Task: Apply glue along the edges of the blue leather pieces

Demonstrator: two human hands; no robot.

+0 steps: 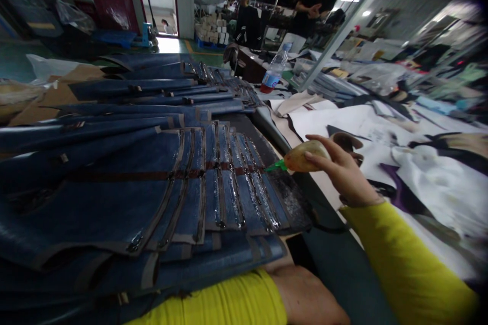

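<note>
My right hand [343, 170] is wrapped round a squeeze glue bottle [307, 156] with a green nozzle. The nozzle tip is at the right edge of a fan of overlapping blue leather-like pieces [110, 203], near a brown strip that crosses them. Wet, shiny glue lines run along the grey edges of the pieces. Low in the view, my left hand [305, 292] is against the front right corner of the lower pieces. Its fingers are mostly hidden under them, so their grip cannot be made out.
More blue pieces [152, 89] lie in layers behind. A plastic bottle [272, 73] with red liquid stands beyond. White sheets [354, 122] and crumpled plastic [438, 183] cover the right side. A metal post [343, 30] slants at the right. Another person [312, 5] stands at the back.
</note>
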